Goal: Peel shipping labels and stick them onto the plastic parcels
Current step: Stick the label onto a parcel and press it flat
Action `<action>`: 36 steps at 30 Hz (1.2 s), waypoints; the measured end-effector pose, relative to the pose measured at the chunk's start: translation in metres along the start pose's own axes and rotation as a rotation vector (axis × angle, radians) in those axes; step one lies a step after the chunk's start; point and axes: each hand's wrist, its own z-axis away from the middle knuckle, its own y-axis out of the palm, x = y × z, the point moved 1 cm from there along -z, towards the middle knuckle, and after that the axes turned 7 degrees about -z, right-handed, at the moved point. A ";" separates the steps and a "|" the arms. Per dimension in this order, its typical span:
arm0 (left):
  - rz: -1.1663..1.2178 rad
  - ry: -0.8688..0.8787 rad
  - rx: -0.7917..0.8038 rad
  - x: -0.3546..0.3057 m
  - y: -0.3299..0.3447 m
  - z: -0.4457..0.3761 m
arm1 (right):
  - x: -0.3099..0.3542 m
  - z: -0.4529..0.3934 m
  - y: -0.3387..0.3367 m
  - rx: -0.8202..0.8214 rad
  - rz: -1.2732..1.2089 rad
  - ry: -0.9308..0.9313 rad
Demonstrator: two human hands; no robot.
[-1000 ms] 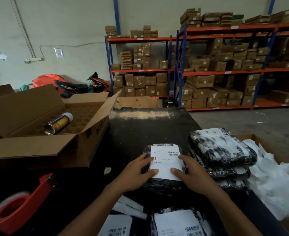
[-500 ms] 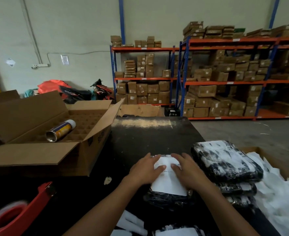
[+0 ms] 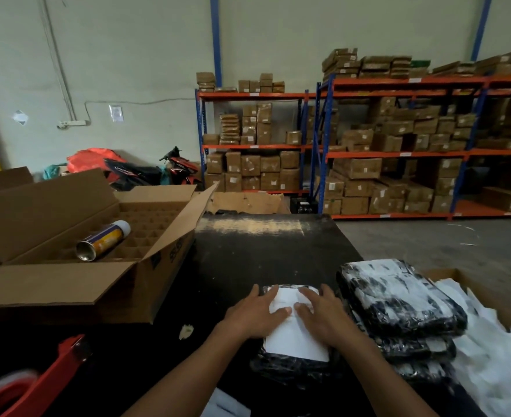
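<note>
A black plastic parcel (image 3: 290, 370) lies on the dark table in front of me. A white shipping label (image 3: 296, 341) lies flat on top of it. My left hand (image 3: 255, 316) presses flat on the label's upper left part, fingers spread. My right hand (image 3: 323, 314) presses flat on its upper right part. Both palms are down and neither hand holds anything. A stack of black plastic parcels (image 3: 398, 299) wrapped in shiny film stands just right of my right hand.
An open cardboard box (image 3: 67, 284) with a spray can (image 3: 103, 240) inside fills the left. A red tape dispenser (image 3: 37, 386) sits at the near left. A box of white backing paper (image 3: 495, 341) is at the right. Shelves of cartons (image 3: 368, 145) stand behind.
Both hands slid from the label's lower edges up to its top, smoothing it on the parcel. The camera tilted up, so the labelled parcels at the near edge left the view.
</note>
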 end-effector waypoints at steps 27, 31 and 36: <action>0.651 0.119 0.100 0.015 0.012 0.041 | -0.012 0.044 0.006 -0.026 -0.325 -0.036; 0.935 0.112 0.155 0.027 0.014 0.050 | -0.013 0.045 0.004 -0.030 -0.310 -0.066; 0.709 0.132 0.059 0.013 0.012 0.053 | -0.006 0.050 -0.001 0.042 -0.262 -0.013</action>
